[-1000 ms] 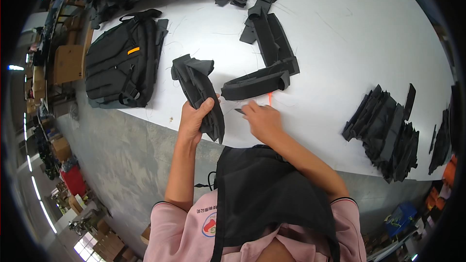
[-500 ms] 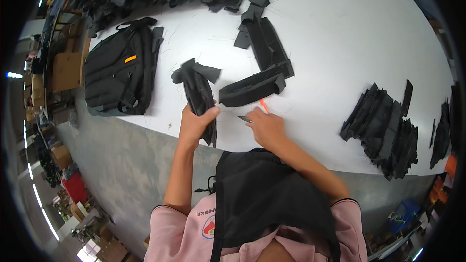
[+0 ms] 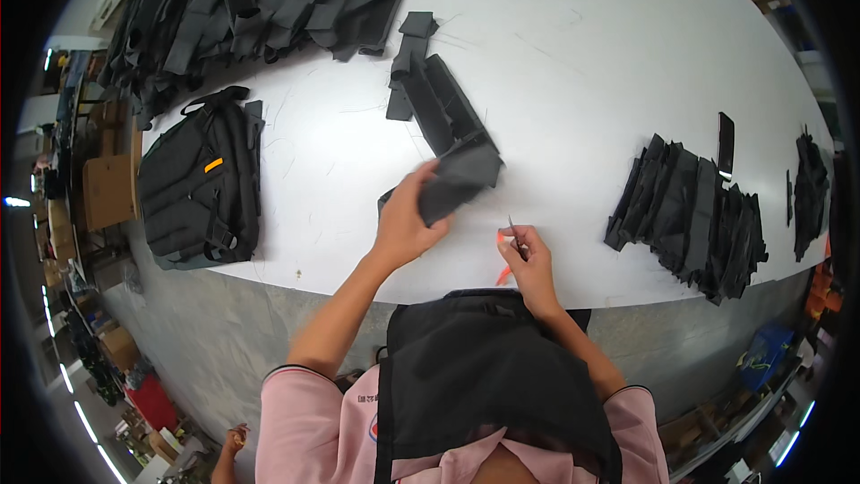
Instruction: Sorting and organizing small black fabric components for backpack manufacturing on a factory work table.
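My left hand (image 3: 408, 226) is closed on the near edge of a folded black fabric piece (image 3: 466, 181), slightly blurred. This piece lies over the end of another long black fabric piece (image 3: 441, 103) with a flat tab strip beside it. Under my left wrist, a dark fabric end shows; the hand hides where it belongs. To the right, close to the table's front edge, my right hand (image 3: 530, 267) grips small pointed thread snips (image 3: 512, 226), tip facing away from me. A bright orange strip (image 3: 503, 276) hangs by its fingers.
A black backpack (image 3: 202, 188) with an orange tag lies at the left on the white table (image 3: 573, 81). Black fabric pieces are heaped (image 3: 269, 9) at the far left and stacked (image 3: 690, 215) at the right, near a phone (image 3: 726, 145). Another person's hand (image 3: 235, 439) shows at lower left.
My left hand has moved right and away from me, from a bundle held at the left to the fabric in the middle. The right hand has shifted right, snips still held. The view has shifted.
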### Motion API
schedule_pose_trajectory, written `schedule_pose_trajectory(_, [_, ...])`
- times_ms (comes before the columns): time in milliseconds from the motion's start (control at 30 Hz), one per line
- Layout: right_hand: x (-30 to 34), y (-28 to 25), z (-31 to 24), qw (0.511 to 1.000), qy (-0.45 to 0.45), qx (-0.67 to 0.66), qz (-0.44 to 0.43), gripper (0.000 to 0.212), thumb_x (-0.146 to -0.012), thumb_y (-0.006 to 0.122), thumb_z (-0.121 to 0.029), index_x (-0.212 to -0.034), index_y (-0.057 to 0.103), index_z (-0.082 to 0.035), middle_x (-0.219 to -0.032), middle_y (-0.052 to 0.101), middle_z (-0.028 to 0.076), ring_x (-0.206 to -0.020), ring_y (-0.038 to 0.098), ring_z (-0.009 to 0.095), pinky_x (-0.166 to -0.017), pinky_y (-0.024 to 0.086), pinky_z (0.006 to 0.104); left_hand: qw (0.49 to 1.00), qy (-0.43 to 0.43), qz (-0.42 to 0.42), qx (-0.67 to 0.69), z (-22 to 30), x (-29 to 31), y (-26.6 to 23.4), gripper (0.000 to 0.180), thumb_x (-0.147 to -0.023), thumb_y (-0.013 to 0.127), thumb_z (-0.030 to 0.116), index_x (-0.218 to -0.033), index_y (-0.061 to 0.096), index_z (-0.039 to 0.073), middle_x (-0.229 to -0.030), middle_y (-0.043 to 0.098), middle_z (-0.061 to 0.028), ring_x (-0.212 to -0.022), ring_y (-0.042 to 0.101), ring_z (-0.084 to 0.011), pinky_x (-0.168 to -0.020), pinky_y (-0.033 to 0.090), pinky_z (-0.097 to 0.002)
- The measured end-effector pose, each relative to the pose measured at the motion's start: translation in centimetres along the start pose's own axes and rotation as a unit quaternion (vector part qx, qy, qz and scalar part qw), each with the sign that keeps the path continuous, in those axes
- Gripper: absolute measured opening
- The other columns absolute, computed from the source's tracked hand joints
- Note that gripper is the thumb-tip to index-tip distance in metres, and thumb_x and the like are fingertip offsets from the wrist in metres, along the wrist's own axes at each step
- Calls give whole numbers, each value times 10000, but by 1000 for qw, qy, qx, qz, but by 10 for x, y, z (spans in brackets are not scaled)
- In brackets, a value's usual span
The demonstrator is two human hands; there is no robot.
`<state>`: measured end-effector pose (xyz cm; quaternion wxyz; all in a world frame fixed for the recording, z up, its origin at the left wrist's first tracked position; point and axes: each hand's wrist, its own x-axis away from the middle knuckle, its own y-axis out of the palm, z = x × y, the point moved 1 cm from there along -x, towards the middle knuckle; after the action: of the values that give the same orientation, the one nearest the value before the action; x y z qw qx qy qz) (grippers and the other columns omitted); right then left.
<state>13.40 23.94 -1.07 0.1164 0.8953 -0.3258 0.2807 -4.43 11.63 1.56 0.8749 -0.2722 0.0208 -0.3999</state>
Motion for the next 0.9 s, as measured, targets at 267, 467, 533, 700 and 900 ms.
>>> schedule_pose_trajectory(267, [-32, 49, -16, 946, -97, 300, -71, 309, -779, 656, -198, -1020, 512, -69, -750, 570, 69, -663, 567, 205, -611, 439, 339, 771, -240, 108, 580, -40, 36, -29, 433, -802, 548, 105, -1189, 463, -71, -1118, 587, -160, -942, 605, -229, -789, 521, -333])
schedule_pose_trajectory(467, [-38, 65, -36, 864, -296, 405, -52, 255, -796, 614, -151, -1023, 512, -99, -934, 543, 43, -647, 577, 231, -588, 436, 368, 825, -228, 135, 498, -39, 62, -30, 497, -839, 524, 138, -1276, 380, -48, -1185, 555, -161, -1009, 583, -260, -839, 507, -358])
schedule_pose_trajectory(533, [-46, 74, -46, 825, -334, 452, -64, 229, -795, 603, -129, -1005, 516, -98, -904, 531, 46, -632, 574, 236, -573, 431, 368, 811, -227, 134, 521, -37, 62, -31, 517, -831, 533, 132, -1291, 366, -37, -1199, 544, -170, -1015, 581, -266, -843, 506, -366])
schedule_pose_trajectory(700, [-69, 102, -52, 722, -464, 505, -93, 197, -764, 627, -120, -938, 540, -90, -836, 522, 49, -623, 569, 234, -526, 435, 347, 811, -226, 126, 524, -29, 64, -32, 534, -819, 541, 131, -1291, 363, -43, -1204, 537, -179, -1010, 583, -273, -842, 508, -373])
schedule_pose_trajectory(900, [-72, 108, -49, 745, -389, 528, -122, 195, -773, 620, -112, -950, 542, -87, -842, 565, 53, -642, 593, 256, -544, 457, 355, 815, -225, 116, 521, -24, 67, -34, 567, -787, 568, 131, -1286, 366, -47, -1194, 535, -198, -1009, 583, -288, -845, 507, -385])
